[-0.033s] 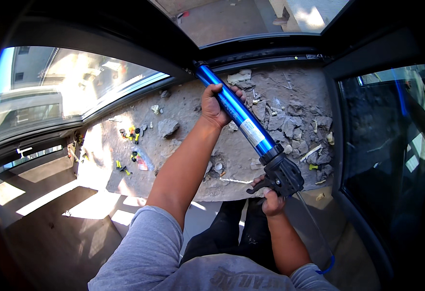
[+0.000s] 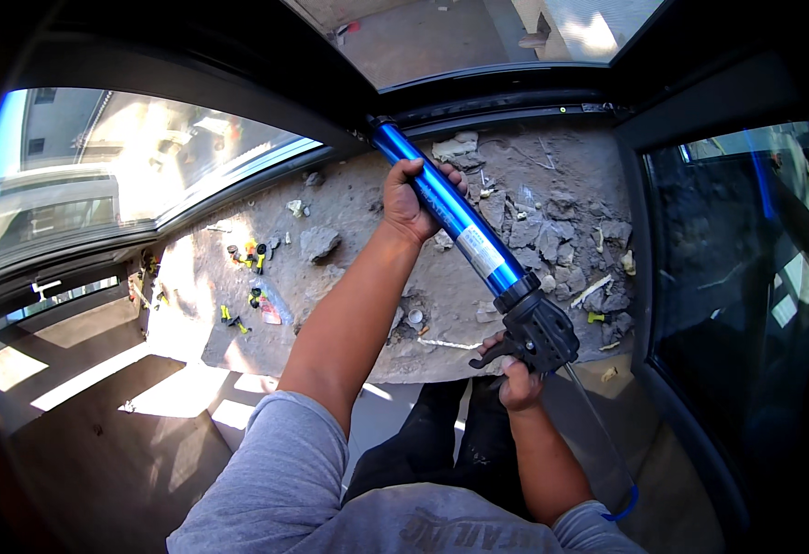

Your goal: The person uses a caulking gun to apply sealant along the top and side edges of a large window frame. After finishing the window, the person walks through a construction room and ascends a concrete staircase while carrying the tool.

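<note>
A caulking gun [image 2: 455, 222] with a shiny blue barrel and a black handle slants across the middle of the view. My left hand [image 2: 413, 201] is wrapped round the upper barrel. At the lower end, my right hand [image 2: 517, 380] is closed on the grip, by the black trigger [image 2: 494, 355]. From the back of the gun a thin metal rod [image 2: 598, 425] runs down, bent into a blue end. The barrel's far tip meets the dark corner of the window frame [image 2: 353, 111]; what it touches there is too dark to tell.
Broken mortar chunks [image 2: 552, 235] lie right of the gun on the dusty ledge [image 2: 266, 342]. A bigger grey lump [image 2: 319, 244] and small yellow-and-black pieces [image 2: 258, 254] are on the left. Dark-framed glass [image 2: 737, 258] stands close on the right, with more window panes [image 2: 146, 157] at left.
</note>
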The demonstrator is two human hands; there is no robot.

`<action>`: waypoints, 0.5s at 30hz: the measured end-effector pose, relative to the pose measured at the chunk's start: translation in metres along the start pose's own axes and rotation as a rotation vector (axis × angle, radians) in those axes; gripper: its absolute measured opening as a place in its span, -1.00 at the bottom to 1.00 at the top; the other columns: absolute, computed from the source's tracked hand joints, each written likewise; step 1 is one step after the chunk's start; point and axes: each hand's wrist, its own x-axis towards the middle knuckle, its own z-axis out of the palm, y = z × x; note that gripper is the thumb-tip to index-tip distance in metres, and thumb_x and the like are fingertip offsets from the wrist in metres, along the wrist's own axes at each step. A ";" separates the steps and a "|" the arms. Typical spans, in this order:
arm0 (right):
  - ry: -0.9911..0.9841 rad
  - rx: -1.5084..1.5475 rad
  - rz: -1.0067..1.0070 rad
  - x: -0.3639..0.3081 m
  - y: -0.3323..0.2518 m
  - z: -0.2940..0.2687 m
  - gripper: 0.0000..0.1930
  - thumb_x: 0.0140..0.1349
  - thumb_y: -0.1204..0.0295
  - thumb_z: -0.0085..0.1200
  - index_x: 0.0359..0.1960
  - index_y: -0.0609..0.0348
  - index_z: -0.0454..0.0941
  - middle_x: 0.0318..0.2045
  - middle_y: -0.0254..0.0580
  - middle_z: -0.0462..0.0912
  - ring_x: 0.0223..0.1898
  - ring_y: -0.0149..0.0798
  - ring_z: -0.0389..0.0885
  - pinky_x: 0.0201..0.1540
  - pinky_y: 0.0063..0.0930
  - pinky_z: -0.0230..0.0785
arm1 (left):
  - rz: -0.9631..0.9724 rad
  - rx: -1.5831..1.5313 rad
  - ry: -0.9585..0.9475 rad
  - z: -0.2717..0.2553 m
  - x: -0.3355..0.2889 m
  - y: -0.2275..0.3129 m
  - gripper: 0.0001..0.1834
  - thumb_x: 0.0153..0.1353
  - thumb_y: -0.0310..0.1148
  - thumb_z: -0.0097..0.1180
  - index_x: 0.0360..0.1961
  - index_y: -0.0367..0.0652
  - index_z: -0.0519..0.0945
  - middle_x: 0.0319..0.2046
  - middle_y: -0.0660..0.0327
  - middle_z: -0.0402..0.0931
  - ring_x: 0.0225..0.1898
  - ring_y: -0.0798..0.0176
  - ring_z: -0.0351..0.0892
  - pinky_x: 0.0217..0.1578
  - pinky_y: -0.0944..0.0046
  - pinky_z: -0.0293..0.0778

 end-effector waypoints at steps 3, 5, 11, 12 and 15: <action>0.049 -0.008 0.082 -0.005 0.004 -0.007 -0.47 0.03 0.36 -0.08 0.05 0.41 0.46 -0.12 0.09 0.58 -0.10 -0.01 0.66 0.07 -0.04 0.60 | -0.003 0.020 0.053 0.009 -0.001 -0.003 -0.68 0.03 -0.23 0.29 -0.33 -0.29 0.60 -0.34 -0.03 0.67 -0.25 -0.08 0.70 0.00 -0.14 0.66; 0.031 0.001 0.086 -0.004 0.002 -0.007 -0.47 0.03 0.36 -0.08 0.06 0.41 0.46 -0.12 0.11 0.59 -0.09 0.00 0.67 0.09 -0.03 0.59 | -0.007 0.010 0.057 0.009 -0.001 -0.003 -0.69 0.04 -0.23 0.28 -0.33 -0.30 0.60 -0.34 -0.03 0.67 -0.26 -0.09 0.70 -0.01 -0.15 0.66; 0.025 0.106 0.152 0.000 -0.008 -0.006 -0.45 0.01 0.38 -0.09 0.06 0.43 0.46 -0.12 0.16 0.61 -0.07 0.05 0.67 0.10 0.02 0.59 | 0.009 0.030 0.148 0.018 -0.003 -0.004 -0.64 0.08 -0.21 0.26 -0.30 -0.34 0.58 -0.32 -0.06 0.64 -0.24 -0.11 0.69 0.00 -0.15 0.65; 0.026 0.125 0.169 0.002 -0.012 -0.006 -0.45 0.00 0.38 -0.09 0.06 0.43 0.46 -0.12 0.17 0.62 -0.07 0.06 0.67 0.10 0.02 0.59 | 0.016 0.044 0.181 0.021 -0.003 -0.006 -0.63 0.09 -0.20 0.26 -0.29 -0.34 0.57 -0.32 -0.06 0.64 -0.23 -0.11 0.68 0.00 -0.15 0.65; 0.093 0.173 0.191 0.005 -0.032 -0.001 -0.43 -0.02 0.40 -0.10 0.08 0.45 0.46 -0.12 0.16 0.62 -0.07 0.09 0.68 0.12 0.04 0.58 | 0.007 -0.007 0.201 0.021 0.002 -0.007 -0.58 0.11 -0.16 0.24 -0.23 -0.36 0.55 -0.30 -0.06 0.63 -0.22 -0.13 0.67 0.01 -0.14 0.64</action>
